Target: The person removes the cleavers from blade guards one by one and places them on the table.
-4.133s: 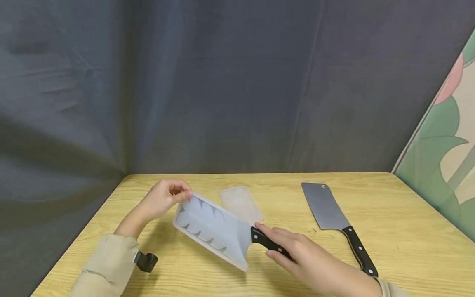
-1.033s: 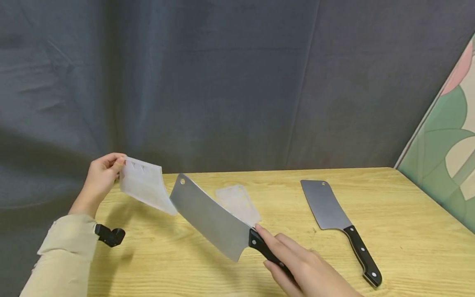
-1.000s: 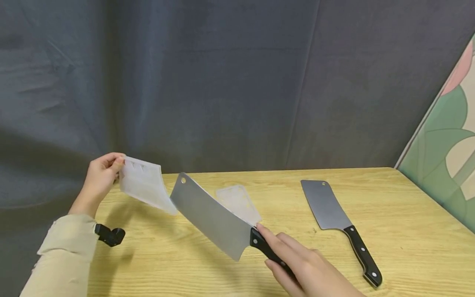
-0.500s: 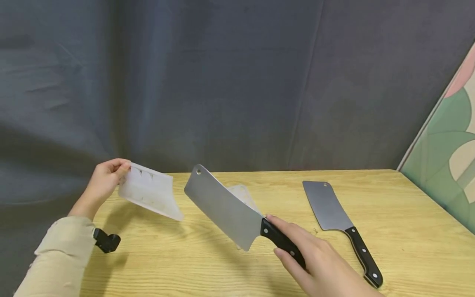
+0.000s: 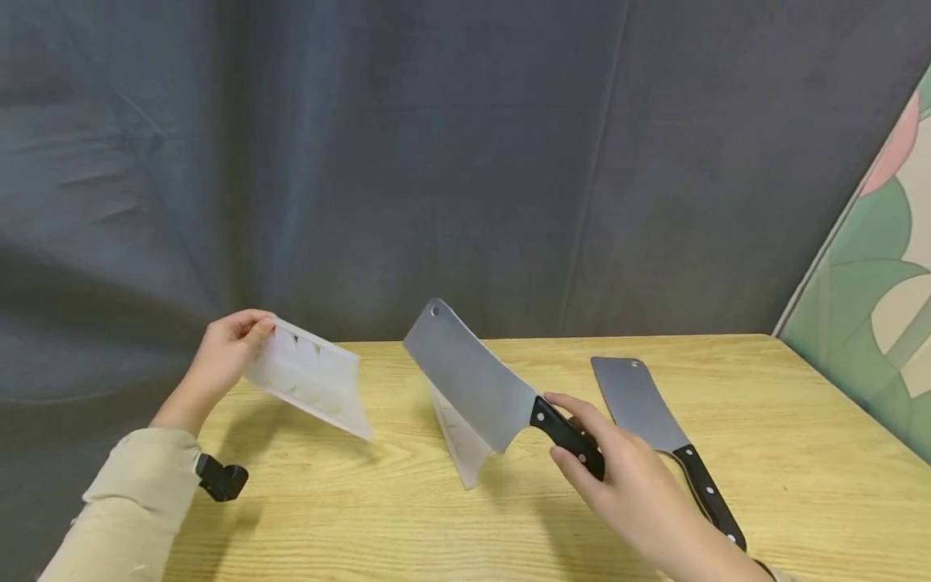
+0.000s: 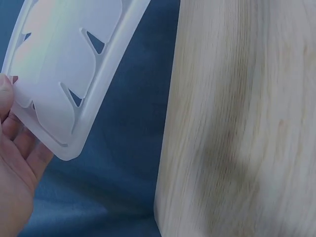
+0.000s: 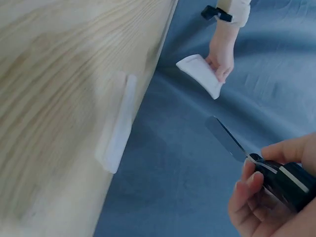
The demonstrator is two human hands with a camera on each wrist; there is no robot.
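With right hand (image 5: pixel 640 493) fingers wrapped on the bare cleaver (image 5: pixel 473 376) handle and left hand (image 5: pixel 225 356) pinching the sheath (image 5: pixel 313 386), could easily nick that second cleaver (image 5: pixel 640 404) nearby on the worktop (image 5: pixel 764 453).

I count 2 cleavers w/ black handles: one cleaver (image 5: pixel 473 376) up in the air in the right hand (image 5: pixel 629 485), a second cleaver (image 5: pixel 658 432) lying flat on the wooden table (image 5: pixel 800 453). Also 2 translucent plastic blade covers: one blade cover (image 5: pixel 313 377) pinched in the left hand (image 5: pixel 225 356), the other cover (image 5: pixel 458 440) lying on the table just behind the raised blade. Beyond that I see 2 hands, 1 table, 1 grey backdrop cloth (image 5: pixel 364 162) & 1 leaf-print panel (image 5: pixel 873 299) at far right.
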